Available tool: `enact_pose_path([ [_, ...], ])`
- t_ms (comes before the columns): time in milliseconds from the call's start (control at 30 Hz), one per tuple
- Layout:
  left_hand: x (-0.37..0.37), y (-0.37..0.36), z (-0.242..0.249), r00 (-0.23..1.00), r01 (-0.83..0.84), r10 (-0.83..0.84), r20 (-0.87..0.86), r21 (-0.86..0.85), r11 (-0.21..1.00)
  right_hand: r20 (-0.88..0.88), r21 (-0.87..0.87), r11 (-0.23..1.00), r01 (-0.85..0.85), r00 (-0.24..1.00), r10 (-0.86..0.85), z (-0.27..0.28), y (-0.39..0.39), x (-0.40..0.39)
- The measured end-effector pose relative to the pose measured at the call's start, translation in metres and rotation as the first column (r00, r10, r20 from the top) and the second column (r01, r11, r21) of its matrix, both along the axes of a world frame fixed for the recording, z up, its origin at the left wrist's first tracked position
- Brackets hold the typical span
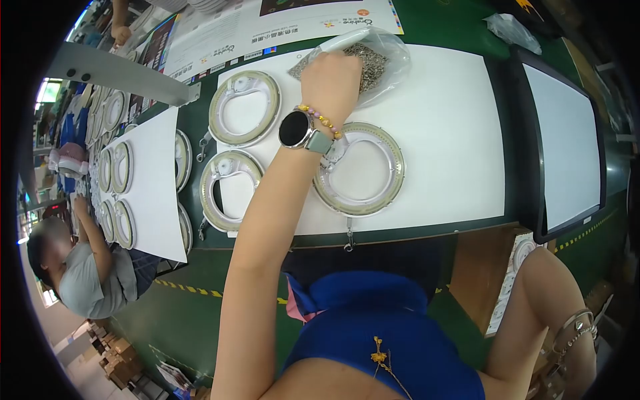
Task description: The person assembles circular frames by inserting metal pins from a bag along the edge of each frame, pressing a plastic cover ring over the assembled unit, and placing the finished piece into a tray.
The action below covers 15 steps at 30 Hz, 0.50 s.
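Note:
My left hand (331, 83) is closed at the mouth of a clear plastic bag (393, 60) filled with small metal parts (369, 65); its fingertips are hidden. A round ring-shaped frame (398, 167) lies under my left wrist on the white sheet (453, 133). Two similar rings, an upper one (272, 110) and a lower one (208, 200), lie to the left. Low at the right edge, past the bangle on my wrist, only the back part of my right hand (580, 377) shows; its fingers cannot be seen, and nothing held is visible.
A black-framed panel (573, 147) stands at the table's right end. A metal beam (127, 73) crosses the upper left. More rings (122, 167) lie on a white board at left, near a seated person (93, 280). Another plastic bag (513, 33) rests at the back right.

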<state>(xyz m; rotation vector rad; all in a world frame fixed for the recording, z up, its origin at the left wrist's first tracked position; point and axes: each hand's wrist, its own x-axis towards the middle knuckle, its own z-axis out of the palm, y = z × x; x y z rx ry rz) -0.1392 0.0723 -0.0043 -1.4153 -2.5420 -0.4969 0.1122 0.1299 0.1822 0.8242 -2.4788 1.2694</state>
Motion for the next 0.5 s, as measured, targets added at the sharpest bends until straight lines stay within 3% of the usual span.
enact_pose_path([
  [167, -0.0012, -0.0049, -0.0032, 1.0, -0.008, 0.008, 0.003, 0.113, 0.994, 0.004, -0.022, 1.0, -0.017, 1.0, 0.017, -0.0059, 0.0024, -0.0036],
  [267, 0.0009, -0.0043, 0.0002, 0.998, -0.036, 0.04, -0.046, 0.084, 0.996, -0.002, -0.023, 0.999, -0.032, 1.0, 0.032, -0.0055, 0.0015, -0.0054],
  [500, 0.002, 0.0016, -0.0015, 1.0, -0.011, 0.011, 0.021, 0.039, 0.999, -0.013, -0.031, 0.999, -0.026, 1.0, 0.026, -0.0051, 0.0011, -0.0032],
])
